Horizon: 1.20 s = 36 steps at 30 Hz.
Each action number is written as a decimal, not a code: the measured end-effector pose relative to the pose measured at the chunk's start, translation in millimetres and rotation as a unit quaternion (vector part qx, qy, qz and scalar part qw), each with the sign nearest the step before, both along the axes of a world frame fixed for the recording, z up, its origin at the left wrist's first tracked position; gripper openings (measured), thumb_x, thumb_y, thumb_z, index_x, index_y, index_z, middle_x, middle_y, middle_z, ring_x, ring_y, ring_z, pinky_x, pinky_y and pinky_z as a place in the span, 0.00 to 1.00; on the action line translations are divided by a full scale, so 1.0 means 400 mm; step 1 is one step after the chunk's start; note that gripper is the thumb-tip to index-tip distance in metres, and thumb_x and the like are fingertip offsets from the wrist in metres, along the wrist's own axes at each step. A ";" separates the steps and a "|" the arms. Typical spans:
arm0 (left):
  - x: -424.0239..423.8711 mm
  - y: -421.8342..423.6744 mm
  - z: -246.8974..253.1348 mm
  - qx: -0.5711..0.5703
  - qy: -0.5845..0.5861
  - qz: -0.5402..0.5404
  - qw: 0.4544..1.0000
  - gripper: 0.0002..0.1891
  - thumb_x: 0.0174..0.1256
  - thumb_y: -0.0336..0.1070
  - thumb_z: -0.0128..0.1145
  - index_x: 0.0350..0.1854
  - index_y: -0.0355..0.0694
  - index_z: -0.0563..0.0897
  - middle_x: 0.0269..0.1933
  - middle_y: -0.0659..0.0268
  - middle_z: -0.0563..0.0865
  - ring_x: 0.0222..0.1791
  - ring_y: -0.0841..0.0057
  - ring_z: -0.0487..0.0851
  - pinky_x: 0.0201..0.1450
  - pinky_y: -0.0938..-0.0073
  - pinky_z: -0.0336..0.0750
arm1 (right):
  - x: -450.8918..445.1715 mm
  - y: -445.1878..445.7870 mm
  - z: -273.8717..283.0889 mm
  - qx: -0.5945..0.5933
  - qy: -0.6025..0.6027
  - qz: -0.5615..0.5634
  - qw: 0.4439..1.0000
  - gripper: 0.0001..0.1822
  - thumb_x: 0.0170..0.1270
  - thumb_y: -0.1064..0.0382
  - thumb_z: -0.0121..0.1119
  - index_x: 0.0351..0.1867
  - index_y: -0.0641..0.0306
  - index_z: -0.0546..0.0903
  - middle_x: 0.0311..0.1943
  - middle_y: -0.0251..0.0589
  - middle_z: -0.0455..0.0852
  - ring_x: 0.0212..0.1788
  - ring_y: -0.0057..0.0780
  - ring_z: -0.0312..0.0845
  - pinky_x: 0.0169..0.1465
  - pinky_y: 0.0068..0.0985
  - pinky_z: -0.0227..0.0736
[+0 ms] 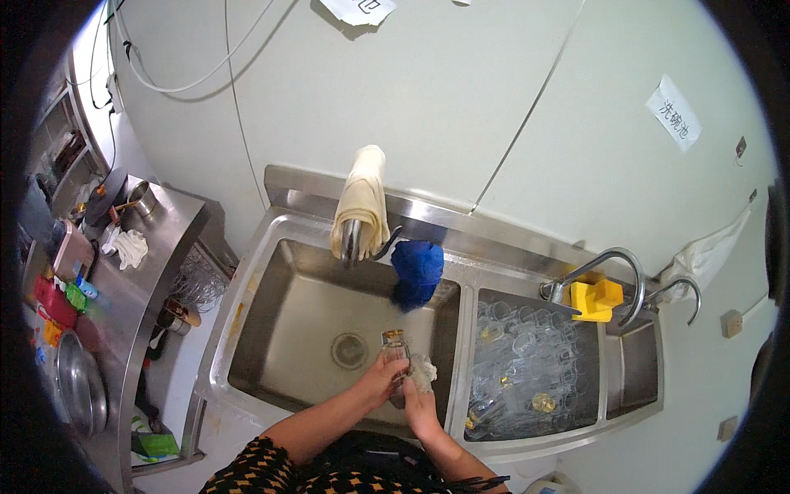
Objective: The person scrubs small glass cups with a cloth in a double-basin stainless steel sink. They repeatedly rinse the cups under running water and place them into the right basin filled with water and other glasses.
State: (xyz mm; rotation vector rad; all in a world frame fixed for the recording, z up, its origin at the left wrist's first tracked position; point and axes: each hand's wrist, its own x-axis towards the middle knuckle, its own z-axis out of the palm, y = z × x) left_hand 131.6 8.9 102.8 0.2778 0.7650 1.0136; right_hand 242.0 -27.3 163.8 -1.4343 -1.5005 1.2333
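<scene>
Over the right part of the large stainless steel sink basin, my left hand grips a clear glass with a gold-coloured end pointing up. My right hand is close against the glass and holds a pale, crumpled cloth or scrubber; its exact kind is unclear. A blue cloth hangs at the basin's back edge. Beside it, a cream cloth is wrapped around a metal faucet. Many clear glasses, some with gold-coloured parts, fill the middle basin on the right.
Yellow sponges sit by a curved faucet behind the glasses. A small basin lies at the far right. The steel counter on the left holds metal bowls, a white cloth and a metal cup.
</scene>
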 end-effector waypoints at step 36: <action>-0.143 -0.007 -0.391 -0.227 0.060 -0.260 0.937 0.19 0.51 0.42 0.60 0.40 0.42 0.67 0.29 0.68 0.75 0.29 0.75 0.76 0.30 0.69 0.74 | 0.062 0.004 -0.153 -0.140 -0.001 0.006 0.990 0.20 0.64 0.51 0.43 0.44 0.66 0.75 0.41 0.41 0.78 0.44 0.29 0.71 0.50 0.24 0.63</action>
